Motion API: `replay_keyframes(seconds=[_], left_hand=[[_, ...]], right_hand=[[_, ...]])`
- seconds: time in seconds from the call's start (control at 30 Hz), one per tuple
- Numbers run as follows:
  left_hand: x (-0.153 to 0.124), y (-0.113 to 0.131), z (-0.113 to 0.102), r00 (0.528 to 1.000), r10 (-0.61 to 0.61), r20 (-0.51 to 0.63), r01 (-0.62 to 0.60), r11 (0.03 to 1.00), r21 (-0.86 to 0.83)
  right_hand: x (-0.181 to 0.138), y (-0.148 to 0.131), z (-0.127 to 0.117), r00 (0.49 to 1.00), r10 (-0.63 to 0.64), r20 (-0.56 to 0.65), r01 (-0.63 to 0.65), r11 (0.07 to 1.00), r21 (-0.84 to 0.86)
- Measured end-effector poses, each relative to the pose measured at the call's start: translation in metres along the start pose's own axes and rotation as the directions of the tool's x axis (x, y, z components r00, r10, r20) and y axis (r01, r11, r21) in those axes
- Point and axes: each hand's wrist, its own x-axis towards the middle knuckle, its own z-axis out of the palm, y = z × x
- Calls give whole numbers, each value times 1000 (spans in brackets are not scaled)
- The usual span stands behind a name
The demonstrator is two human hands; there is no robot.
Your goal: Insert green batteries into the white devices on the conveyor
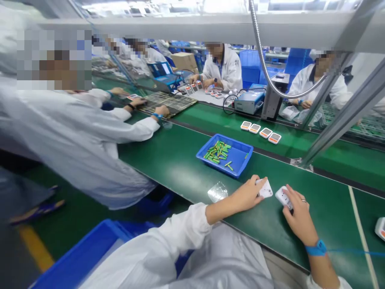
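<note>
Left hand [248, 194] holding rounded-square white device [266, 190], glossy green tabletop [177, 160]

Single head camera, peering out from above the wearer's lap [228, 251], facing forward and down across the bench [168, 156], left hand [248, 194] and right hand [299, 214] close in, right of centre, tray [239, 157] just beyond, co-worker [231, 71] farther back.

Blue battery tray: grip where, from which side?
Likely the rim at both short ends of the blue tray, from left and right. Its walls slope outward, and the loose batteries bunch toward its left end, so two-sided support should keep it level. Left hand and right hand each hold a white gadget.
</note>
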Motion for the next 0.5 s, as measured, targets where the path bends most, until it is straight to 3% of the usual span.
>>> replay_keyframes(seconds=[0.13, 0.27, 0.37, 0.43, 0.5], left_hand=[[17, -3, 9, 994, 23, -110, -18, 999, 44], [50, -15, 23, 956, 246, -160, -247, 969, 13], [68, -24, 31, 881, 448, -150, -445, 894, 57], [77, -25, 37, 829, 542, -138, -535, 840, 86], [82, -23, 44, 821, 554, -140, -547, 833, 84]], right_hand=[[-6, -3, 5, 996, -93, -4, 93, 995, 46], [13, 12, -1, 992, -127, -11, 127, 990, 53], [40, 13, -25, 993, -117, 6, 116, 991, 72], [64, -4, -43, 993, -118, -23, 119, 989, 82], [96, -39, -51, 984, -179, -13, 179, 976, 125]])
